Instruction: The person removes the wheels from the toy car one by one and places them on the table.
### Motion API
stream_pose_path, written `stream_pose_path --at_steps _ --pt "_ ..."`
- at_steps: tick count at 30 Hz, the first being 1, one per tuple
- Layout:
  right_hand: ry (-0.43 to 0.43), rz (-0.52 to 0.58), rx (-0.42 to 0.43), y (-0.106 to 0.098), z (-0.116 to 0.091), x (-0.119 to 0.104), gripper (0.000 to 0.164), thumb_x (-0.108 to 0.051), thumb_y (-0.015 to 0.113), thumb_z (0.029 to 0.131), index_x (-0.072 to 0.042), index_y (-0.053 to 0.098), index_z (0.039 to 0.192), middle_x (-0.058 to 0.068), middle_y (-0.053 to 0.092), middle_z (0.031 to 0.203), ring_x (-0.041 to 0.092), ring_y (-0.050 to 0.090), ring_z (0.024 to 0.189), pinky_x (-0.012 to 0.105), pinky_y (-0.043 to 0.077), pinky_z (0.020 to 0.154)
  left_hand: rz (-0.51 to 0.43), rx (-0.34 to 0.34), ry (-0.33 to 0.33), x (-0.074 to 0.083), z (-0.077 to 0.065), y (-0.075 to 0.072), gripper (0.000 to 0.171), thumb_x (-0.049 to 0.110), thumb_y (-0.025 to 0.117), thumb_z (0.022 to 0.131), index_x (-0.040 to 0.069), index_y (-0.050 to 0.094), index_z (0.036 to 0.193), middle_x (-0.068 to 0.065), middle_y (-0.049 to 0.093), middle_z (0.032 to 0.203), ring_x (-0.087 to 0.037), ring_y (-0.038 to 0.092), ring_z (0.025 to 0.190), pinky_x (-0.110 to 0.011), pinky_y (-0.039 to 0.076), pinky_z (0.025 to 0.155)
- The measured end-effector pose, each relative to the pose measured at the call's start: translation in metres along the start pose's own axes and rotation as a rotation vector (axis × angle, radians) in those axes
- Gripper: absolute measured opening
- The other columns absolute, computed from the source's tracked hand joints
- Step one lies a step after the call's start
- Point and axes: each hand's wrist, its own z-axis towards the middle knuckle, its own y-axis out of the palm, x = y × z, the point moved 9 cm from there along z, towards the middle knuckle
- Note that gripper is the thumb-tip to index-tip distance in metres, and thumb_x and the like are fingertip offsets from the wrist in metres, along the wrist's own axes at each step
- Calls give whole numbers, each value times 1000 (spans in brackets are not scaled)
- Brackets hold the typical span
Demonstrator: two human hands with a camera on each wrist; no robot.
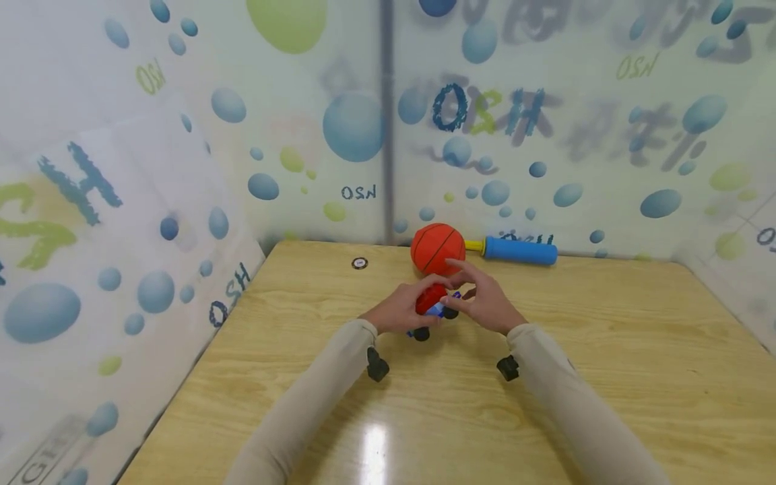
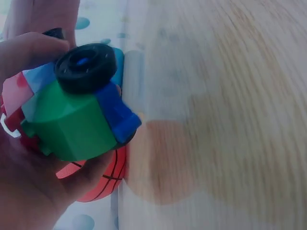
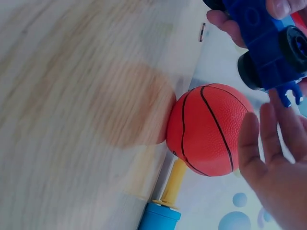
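My left hand (image 1: 403,306) grips a toy car (image 1: 434,310) above the table. The car has a blue chassis (image 3: 261,43), black wheels (image 2: 86,67) and red and green body blocks (image 2: 72,120). In the left wrist view, the thumb lies along one side near a wheel and fingers wrap beneath the other. My right hand (image 1: 488,303) meets the car's far end, thumb and a finger at that end. Its other fingers are loosely bent below a small blue hook (image 3: 290,93) in the right wrist view. Part of the right hand's contact is hidden by the car.
A red toy basketball (image 1: 438,249) rests at the table's back edge, just beyond the hands. Beside it lies a blue pump (image 1: 521,250) with a yellow rod. A small round black-and-white disc (image 1: 360,263) lies to the left. Printed curtains (image 1: 303,135) stand behind the wooden table (image 1: 606,377).
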Motion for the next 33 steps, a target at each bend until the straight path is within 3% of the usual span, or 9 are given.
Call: stream_pose_path --at_steps 4,6,11,16,22,33 --pt "13 -9 75 -6 -7 4 61 -25 74 91 -8 48 144 13 67 122 31 60 108 45 57 87 -46 59 -38 -6 -2 -4 60 17 70 92 29 38 141 -8 66 116 -20 63 95 -32 55 83" --pt "22 -5 99 -7 -11 6 50 -25 75 90 -8 54 133 12 67 115 28 62 101 39 57 83 -82 87 -68 -10 -3 -6 60 17 69 93 29 35 141 -9 65 116 -21 63 95 -32 56 82" --pt "17 53 88 -1 -12 6 27 -18 74 91 -7 54 106 10 67 99 20 63 86 27 56 72 -157 147 -103 -15 -5 -10 58 22 68 94 27 33 140 -11 64 111 -21 63 92 -31 57 77" --pt "-5 135 61 6 -11 2 28 -16 71 93 -6 51 110 14 66 98 23 65 84 26 56 70 -175 151 -90 -14 -6 -7 57 24 69 93 25 33 138 -12 65 111 -21 63 91 -30 57 76" --pt "-9 197 26 13 -7 2 28 -11 68 95 -5 52 117 19 68 96 24 66 76 34 59 68 -188 170 -71 -12 -6 -5 55 24 69 93 24 33 136 -13 63 115 -22 64 93 -31 57 77" --pt "0 257 35 12 -4 4 23 -3 69 92 -5 56 111 12 64 84 23 60 69 26 56 63 -215 203 -43 -6 -6 -3 51 23 69 95 20 34 131 -14 63 121 -23 64 98 -33 59 82"
